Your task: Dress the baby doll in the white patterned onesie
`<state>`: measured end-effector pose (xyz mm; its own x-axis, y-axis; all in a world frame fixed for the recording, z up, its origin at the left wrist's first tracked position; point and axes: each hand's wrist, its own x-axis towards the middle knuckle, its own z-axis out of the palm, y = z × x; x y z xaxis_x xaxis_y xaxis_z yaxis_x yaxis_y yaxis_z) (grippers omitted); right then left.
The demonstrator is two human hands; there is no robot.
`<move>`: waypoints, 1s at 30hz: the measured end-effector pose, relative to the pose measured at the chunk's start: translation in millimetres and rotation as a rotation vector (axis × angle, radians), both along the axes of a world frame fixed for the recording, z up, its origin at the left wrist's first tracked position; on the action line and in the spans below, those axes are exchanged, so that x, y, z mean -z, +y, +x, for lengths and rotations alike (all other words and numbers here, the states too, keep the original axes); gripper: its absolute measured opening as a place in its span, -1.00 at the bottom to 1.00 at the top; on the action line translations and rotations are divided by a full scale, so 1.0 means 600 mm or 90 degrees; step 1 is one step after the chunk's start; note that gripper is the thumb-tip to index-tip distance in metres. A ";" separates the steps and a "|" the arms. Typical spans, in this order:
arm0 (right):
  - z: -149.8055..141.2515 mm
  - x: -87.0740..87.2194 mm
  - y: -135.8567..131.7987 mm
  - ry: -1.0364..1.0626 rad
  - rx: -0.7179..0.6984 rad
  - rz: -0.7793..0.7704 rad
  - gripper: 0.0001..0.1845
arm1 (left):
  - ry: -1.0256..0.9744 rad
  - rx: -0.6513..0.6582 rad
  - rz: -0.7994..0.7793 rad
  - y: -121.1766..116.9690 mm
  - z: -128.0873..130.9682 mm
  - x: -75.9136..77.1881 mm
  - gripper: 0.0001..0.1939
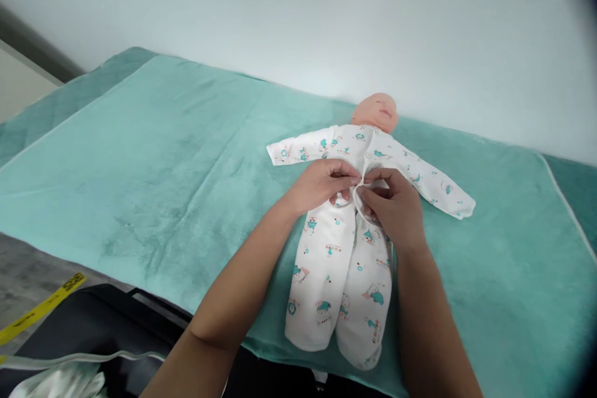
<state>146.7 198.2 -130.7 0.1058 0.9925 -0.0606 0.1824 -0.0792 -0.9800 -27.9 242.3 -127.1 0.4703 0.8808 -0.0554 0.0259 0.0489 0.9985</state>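
A baby doll (375, 111) lies on its back, dressed in a white baby outfit (326, 261) with teal and pink prints. Its sleeves spread out to both sides and the legs point toward me. At the belly, my left hand (326, 183) pinches the front edge of the outfit between thumb and fingers. Close against it, my right hand (392, 202) grips the facing edge, and the fabric is slightly lifted there. The fingertips of both hands nearly meet at the front opening. Any fastener between them is too small to make out.
A teal cover (140, 155) with pale edging lies over the table, which stands against a white wall (298, 18). At the lower left are a black chair or bag (97, 317), a yellow strip (41, 311) and some whitish cloth (60, 382).
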 end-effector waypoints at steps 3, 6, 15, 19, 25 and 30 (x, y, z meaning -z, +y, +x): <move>-0.005 0.002 0.000 -0.005 0.013 0.012 -0.71 | 0.020 0.000 0.006 -0.004 -0.003 -0.008 -0.79; -0.006 0.003 0.000 -0.014 0.018 0.014 -0.73 | 0.055 0.004 0.017 -0.006 -0.004 -0.014 -0.78; -0.001 -0.001 -0.001 0.010 -0.016 0.010 -0.72 | 0.090 -0.039 0.065 -0.007 0.003 -0.005 -0.84; 0.000 0.001 0.000 0.021 -0.018 0.006 -0.72 | 0.067 -0.013 0.013 -0.002 -0.003 -0.009 -0.83; 0.002 0.003 0.001 0.023 -0.030 -0.007 -0.68 | 0.060 0.015 0.037 0.000 -0.007 -0.008 -0.84; 0.000 0.002 0.001 0.011 -0.016 0.007 -0.69 | 0.083 0.018 0.077 0.001 -0.002 -0.002 -0.87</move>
